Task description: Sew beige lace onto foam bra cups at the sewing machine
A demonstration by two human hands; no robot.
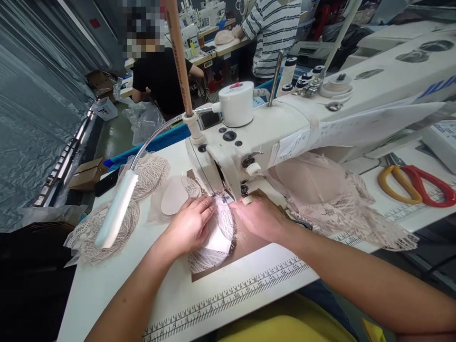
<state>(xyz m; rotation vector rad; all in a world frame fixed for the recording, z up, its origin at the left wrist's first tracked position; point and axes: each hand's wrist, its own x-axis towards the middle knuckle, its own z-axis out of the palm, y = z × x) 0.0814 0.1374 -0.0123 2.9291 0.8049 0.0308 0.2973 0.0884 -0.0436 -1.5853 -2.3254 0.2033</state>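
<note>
A pale lace bra-cup piece (217,237) lies under the sewing machine's needle area (223,194). Its lace curves around a smooth white panel, and a dark line follows the right edge. My left hand (192,223) bears down on the piece's left side, fingers together and thumb tucked in, gripping it against the bed. From the right, my right hand (261,218) reaches in with fingers stretched out flat, tips at the piece's right edge beside the presser foot. A machine knob partly covers those fingers. A brown plate (249,242) lies beneath the work.
Stacked lace pieces (103,232) lie left, under a lamp (117,209) on a bendable neck. Sewn lace garments (320,185) and scissors (416,185) with yellow and red handles are right. A printed ruler (228,299) runs along the front. Two people work behind the machine.
</note>
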